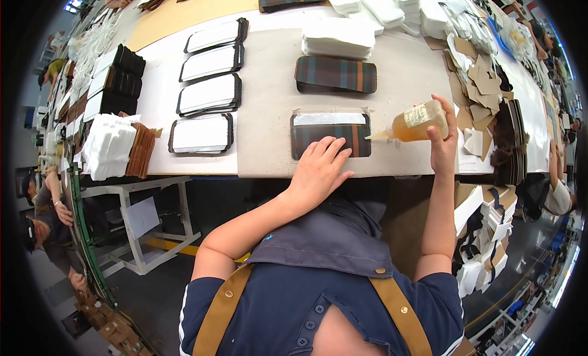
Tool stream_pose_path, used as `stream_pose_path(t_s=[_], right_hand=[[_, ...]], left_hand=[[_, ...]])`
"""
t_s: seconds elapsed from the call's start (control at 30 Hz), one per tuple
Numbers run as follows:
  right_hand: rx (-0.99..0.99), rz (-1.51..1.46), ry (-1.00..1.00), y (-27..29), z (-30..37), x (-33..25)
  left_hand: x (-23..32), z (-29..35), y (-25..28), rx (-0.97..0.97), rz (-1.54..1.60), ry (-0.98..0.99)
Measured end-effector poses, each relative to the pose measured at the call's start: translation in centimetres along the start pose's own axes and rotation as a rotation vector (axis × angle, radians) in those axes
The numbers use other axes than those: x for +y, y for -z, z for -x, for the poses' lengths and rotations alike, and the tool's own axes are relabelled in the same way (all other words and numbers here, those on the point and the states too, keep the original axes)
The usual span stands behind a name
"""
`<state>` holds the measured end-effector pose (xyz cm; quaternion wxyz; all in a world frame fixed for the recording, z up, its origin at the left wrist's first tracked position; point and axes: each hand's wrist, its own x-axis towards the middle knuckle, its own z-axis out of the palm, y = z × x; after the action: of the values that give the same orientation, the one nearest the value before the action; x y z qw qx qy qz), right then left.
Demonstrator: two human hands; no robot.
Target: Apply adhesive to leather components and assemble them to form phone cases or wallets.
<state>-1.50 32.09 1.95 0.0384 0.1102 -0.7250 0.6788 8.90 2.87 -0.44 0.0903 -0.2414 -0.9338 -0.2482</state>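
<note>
A dark plaid fabric panel [334, 138] with a white strip along its far part lies near the table's front edge. My left hand [321, 172] rests on its lower part, fingers stretched out flat. In my right hand [442, 135] is a clear squeeze bottle [416, 122] of amber liquid, tipped sideways. Its pointed nozzle [378, 136] reaches the panel's right edge; whether it touches cannot be made out. Beyond the panel lies a stack of plaid pieces [335, 75], and behind that a pile of white pads [338, 37].
Several white-topped, dark-edged panels [208, 94] form a column to the left. Farther left stand white pads [109, 145] and brown pieces [141, 149]. Cardboard scraps [481, 89] and dark upright pieces [509, 142] crowd the right. Other people [52, 233] work at the sides.
</note>
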Motion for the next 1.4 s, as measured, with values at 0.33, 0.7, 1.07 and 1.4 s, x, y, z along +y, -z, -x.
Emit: stream_pose_path(t_s=[0.33, 0.7, 1.07, 1.4], right_hand=[[0.204, -0.197, -0.098, 1.3, 6.5, 0.4], [0.52, -0.018, 0.113, -5.5, 15.3, -0.5], [0.336, 0.046, 0.289, -8.5, 15.5, 0.1], [0.096, 0.012, 0.369, -12.2, 14.5, 1.8]], left_hand=[[-2.0, -1.2, 0.4, 0.006, 0.089, -0.053], [-5.2, -6.4, 2.4, -0.26, -0.011, -0.313], [-5.7, -7.7, 2.8, -0.331, -0.018, -0.344], [-6.4, -8.2, 2.2, -0.307, 0.019, -0.392]])
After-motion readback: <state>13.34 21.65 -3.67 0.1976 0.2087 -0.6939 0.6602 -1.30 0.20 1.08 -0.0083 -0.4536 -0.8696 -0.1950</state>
